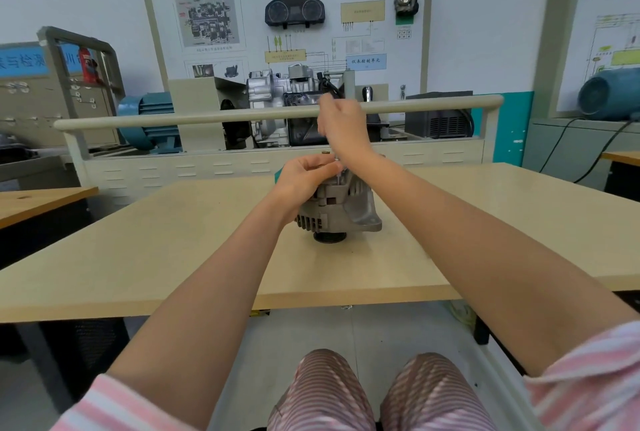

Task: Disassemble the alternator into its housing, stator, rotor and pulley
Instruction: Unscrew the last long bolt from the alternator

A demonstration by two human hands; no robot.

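Observation:
A grey metal alternator (341,209) stands on the wooden table (173,240) with its dark pulley (328,237) facing down toward me. My left hand (303,177) grips the upper left side of the housing, fingers curled over its top. My right hand (341,125) is raised above the alternator, fingers curled around a thin tool whose shaft (337,171) reaches down to the top of the housing. The tool's upper end is blurred and its tip is hidden behind my left fingers.
A beige rail and panel (277,112) run along the table's far edge, with a gearbox training rig (287,101) behind it. A teal object (278,174) peeks out behind my left hand. Another table (41,198) stands at the left.

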